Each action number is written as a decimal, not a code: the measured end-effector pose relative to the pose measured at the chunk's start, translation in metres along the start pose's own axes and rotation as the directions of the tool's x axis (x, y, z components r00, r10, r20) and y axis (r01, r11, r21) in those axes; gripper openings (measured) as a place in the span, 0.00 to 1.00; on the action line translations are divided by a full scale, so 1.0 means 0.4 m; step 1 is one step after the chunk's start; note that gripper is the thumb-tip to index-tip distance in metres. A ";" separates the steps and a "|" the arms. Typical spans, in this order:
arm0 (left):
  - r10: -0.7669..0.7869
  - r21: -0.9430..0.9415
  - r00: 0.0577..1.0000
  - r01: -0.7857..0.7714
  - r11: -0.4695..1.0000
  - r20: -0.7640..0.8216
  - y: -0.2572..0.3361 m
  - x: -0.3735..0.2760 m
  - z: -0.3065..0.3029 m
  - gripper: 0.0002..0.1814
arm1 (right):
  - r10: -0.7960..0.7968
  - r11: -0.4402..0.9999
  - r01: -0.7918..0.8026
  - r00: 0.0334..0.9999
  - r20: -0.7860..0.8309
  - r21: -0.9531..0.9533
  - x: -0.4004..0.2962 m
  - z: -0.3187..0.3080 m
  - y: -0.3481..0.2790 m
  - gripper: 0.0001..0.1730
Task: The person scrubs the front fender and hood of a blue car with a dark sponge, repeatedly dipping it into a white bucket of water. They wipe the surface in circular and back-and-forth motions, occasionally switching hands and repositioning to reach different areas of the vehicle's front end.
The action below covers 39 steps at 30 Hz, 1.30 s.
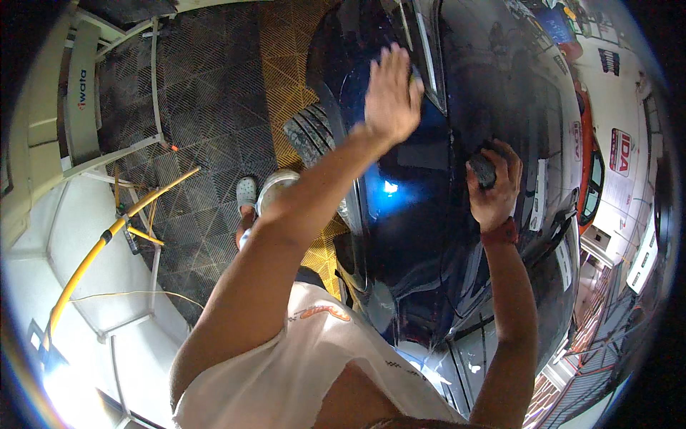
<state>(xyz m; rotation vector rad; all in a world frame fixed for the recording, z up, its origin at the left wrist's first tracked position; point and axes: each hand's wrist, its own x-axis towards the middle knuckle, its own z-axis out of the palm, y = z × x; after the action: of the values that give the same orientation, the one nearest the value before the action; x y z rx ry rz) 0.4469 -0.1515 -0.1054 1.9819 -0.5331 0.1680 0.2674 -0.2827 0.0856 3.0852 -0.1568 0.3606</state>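
In the head view, my left hand (394,96) is flat, with fingers extended, over the dark glossy front side panel of a car (407,155). A small yellowish patch shows beside its thumb; whether that is an object under the hand cannot be told. To the right, my right hand (496,185) grips a dark grey, rough-looking block or pad (483,170) between thumb and fingers, over the dark car body. A reddish band (499,231) circles the right wrist. The car's tyre (311,134) lies left of my left forearm. A bright light reflects off the panel between the hands.
A yellow pole stand (91,257) and a metal frame (156,80) are at the left. Black and yellow ribbed tiles (214,107) cover the floor. A perforated clog (246,192) and a pale rounded thing are near the tyre. An orange-red car (592,166) stands at the far right.
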 end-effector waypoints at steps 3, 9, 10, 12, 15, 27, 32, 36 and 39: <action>0.063 -0.210 0.915 0.025 0.977 0.398 0.182 -0.245 -0.120 0.49 | 0.024 1.000 -0.025 1.000 -0.015 -0.014 -0.016 -0.009 0.007 0.22; 0.166 -0.127 0.986 -0.161 0.979 0.030 0.004 -0.130 -0.072 0.41 | -0.019 1.000 0.018 0.999 -0.035 -0.025 0.005 -0.012 0.002 0.22; 0.025 -0.078 1.000 -0.023 0.997 0.015 -0.051 -0.028 -0.052 0.37 | -0.028 1.000 0.028 0.999 -0.034 -0.011 0.012 -0.003 -0.004 0.22; -0.055 0.075 0.998 0.057 0.996 -0.022 -0.095 0.025 -0.021 0.35 | -0.039 0.999 0.040 0.999 -0.036 0.009 0.016 0.009 -0.012 0.22; 0.003 -0.104 1.000 -0.002 0.995 0.008 0.042 -0.181 -0.055 0.37 | -0.015 0.999 0.013 0.998 -0.054 -0.033 -0.010 -0.002 0.006 0.23; -0.299 -0.091 0.953 0.302 0.949 0.044 -0.089 -0.123 -0.048 0.39 | -0.091 0.996 0.092 0.990 -0.109 0.006 0.007 0.012 -0.006 0.23; -0.137 -0.264 0.980 0.173 0.949 0.147 0.132 -0.606 -0.126 0.40 | -0.063 0.998 0.062 0.993 -0.103 -0.011 -0.001 -0.006 -0.015 0.23; -0.168 -0.356 0.982 0.189 0.915 0.088 0.098 -0.514 -0.113 0.40 | -0.073 0.997 0.073 0.990 -0.119 -0.003 -0.009 -0.008 0.004 0.23; -0.408 -0.201 0.912 0.406 0.891 0.033 -0.058 -0.201 -0.044 0.41 | -0.085 0.996 0.088 0.987 -0.137 0.020 0.008 0.007 -0.012 0.23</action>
<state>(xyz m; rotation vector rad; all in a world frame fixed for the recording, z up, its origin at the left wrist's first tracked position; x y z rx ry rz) 0.3875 -0.1038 -0.1438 1.8433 -0.1104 -0.1349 0.2714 -0.2784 0.0837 3.0660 -0.0143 0.5716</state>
